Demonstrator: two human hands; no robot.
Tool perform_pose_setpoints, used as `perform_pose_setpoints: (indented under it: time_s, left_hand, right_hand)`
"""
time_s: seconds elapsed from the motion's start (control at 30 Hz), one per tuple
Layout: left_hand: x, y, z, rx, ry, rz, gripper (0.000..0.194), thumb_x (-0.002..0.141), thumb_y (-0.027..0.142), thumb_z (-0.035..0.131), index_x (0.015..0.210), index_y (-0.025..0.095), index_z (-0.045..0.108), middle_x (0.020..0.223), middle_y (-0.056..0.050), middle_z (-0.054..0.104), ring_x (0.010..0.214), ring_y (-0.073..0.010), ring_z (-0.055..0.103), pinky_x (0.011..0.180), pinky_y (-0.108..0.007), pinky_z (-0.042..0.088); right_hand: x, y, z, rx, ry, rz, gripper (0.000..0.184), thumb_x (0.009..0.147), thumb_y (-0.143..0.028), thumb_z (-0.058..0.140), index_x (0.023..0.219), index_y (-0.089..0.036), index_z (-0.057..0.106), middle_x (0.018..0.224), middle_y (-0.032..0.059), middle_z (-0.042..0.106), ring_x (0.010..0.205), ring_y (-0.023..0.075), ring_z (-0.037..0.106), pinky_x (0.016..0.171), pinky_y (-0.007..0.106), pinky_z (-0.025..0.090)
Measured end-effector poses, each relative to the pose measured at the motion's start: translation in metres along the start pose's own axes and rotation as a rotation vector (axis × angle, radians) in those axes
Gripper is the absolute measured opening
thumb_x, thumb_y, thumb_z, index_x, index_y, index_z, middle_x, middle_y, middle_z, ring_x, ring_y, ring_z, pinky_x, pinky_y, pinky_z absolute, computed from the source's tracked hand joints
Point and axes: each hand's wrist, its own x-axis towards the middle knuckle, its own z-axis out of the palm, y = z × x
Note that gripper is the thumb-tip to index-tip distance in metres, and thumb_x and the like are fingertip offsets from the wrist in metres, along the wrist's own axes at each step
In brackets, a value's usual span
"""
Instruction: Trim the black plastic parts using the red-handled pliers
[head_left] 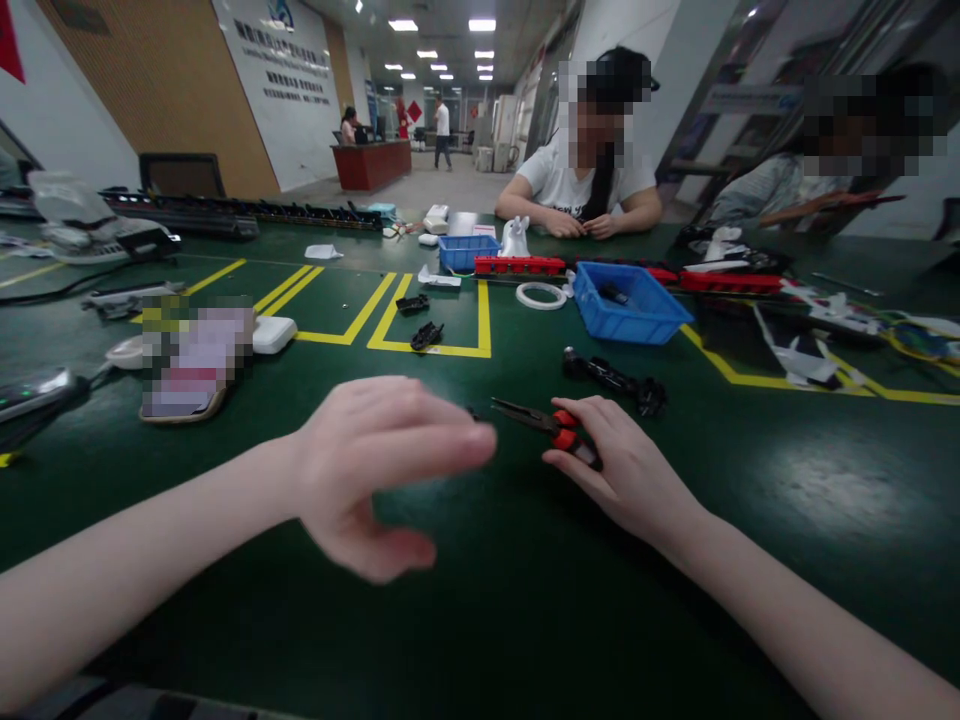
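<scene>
The person's right hand [626, 465] holds needle-nose pliers [559, 426] by their red and black handles, low over the green table [480, 620]. The thumb is on one side and the fingers on the other, maybe so the long nose can stick out free toward the left hand [367, 465]. That hand is up in the air, thumb and fingers wide apart, with nothing seen in it. Its fingertips come near the tip of the pliers. A long black part [615, 380] lies just past the right hand, perhaps put there to be easy to reach. Two small black parts [427, 337] lie inside a yellow tape box [485, 320], which looks made to keep a spot for things. The big blue bin [637, 325] has something dark [613, 292] in it, too dim to name. What is in the small blue bin [459, 260] farther back is hard to tell.
</scene>
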Motion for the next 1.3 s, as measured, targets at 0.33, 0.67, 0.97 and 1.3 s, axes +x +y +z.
perform_pose_setpoints:
  time_s: [0.33, 0.67, 0.97, 1.3]
  left_hand:
    - [0.019, -0.058, 0.045, -0.026, -0.482, -0.069, 0.081, 0.084, 0.059, 0.063, 0.147, 0.017, 0.033, 0.146, -0.016, 0.045, 0.129, -0.0306, 0.047, 0.108, -0.044, 0.039]
    - [0.024, -0.054, 0.056, -0.071, -0.462, -0.191, 0.069, 0.086, 0.056, 0.062, 0.142, 0.020, 0.043, 0.134, -0.013, 0.054, 0.119, -0.0291, 0.052, 0.099, -0.041, 0.042]
    - [0.019, -0.051, 0.060, -0.085, -0.404, -0.233, 0.064, 0.088, 0.054, 0.060, 0.140, 0.021, 0.045, 0.133, -0.011, 0.054, 0.118, -0.0276, 0.051, 0.099, -0.041, 0.041]
    - [0.031, -0.032, 0.076, -0.005, -0.332, -0.370, 0.061, 0.086, 0.051, 0.061, 0.134, 0.016, 0.048, 0.126, -0.012, 0.053, 0.113, -0.0287, 0.050, 0.094, -0.042, 0.045]
  right_hand:
    - [0.002, 0.010, -0.008, -0.038, -0.090, -0.002, 0.045, 0.091, -0.060, 0.048, 0.102, -0.018, 0.059, 0.094, 0.0108, 0.064, 0.083, 0.0244, 0.061, 0.070, 0.037, 0.052]
    - [0.002, 0.024, -0.007, -0.144, -0.094, -0.108, 0.038, 0.094, -0.050, 0.048, 0.110, -0.018, 0.058, 0.106, 0.0131, 0.066, 0.097, 0.0277, 0.063, 0.081, 0.043, 0.054]
    - [0.010, 0.034, -0.005, -0.158, -0.102, -0.128, 0.031, 0.098, -0.038, 0.041, 0.116, -0.016, 0.054, 0.109, 0.0148, 0.066, 0.103, 0.0277, 0.064, 0.086, 0.044, 0.054]
    - [0.010, 0.040, 0.000, -0.070, -0.041, -0.131, 0.028, 0.098, -0.040, 0.044, 0.099, -0.017, 0.059, 0.088, 0.0094, 0.066, 0.076, 0.0212, 0.063, 0.065, 0.034, 0.052]
